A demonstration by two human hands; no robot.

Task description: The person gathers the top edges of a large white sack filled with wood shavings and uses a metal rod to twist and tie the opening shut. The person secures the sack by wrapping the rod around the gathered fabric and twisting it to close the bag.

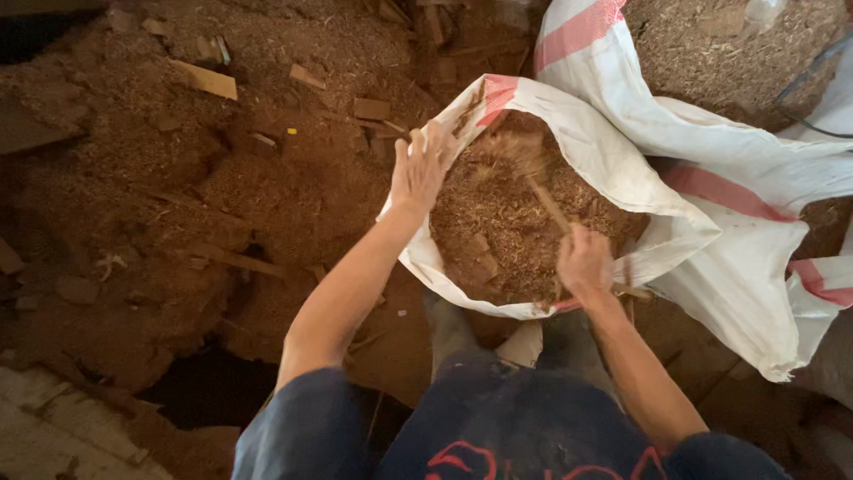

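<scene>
A white woven sack [622, 178] with red stripes stands open in front of me, filled with brown sawdust [506, 222]. My left hand [419, 169] rests on the sack's left rim, fingers spread and pressing the edge outward. My right hand [584, 260] is closed around a thin wooden stick [546, 200] that pokes into the sawdust; the stick's far end is blurred. Small wood chips lie among the sawdust in the sack.
A second white sack [764, 133] with red stripes, also holding sawdust, stands at the right. Heaps of sawdust [178, 178] with wood offcuts [206, 80] cover the floor at left. A dark hole [209, 387] gapes near my left knee.
</scene>
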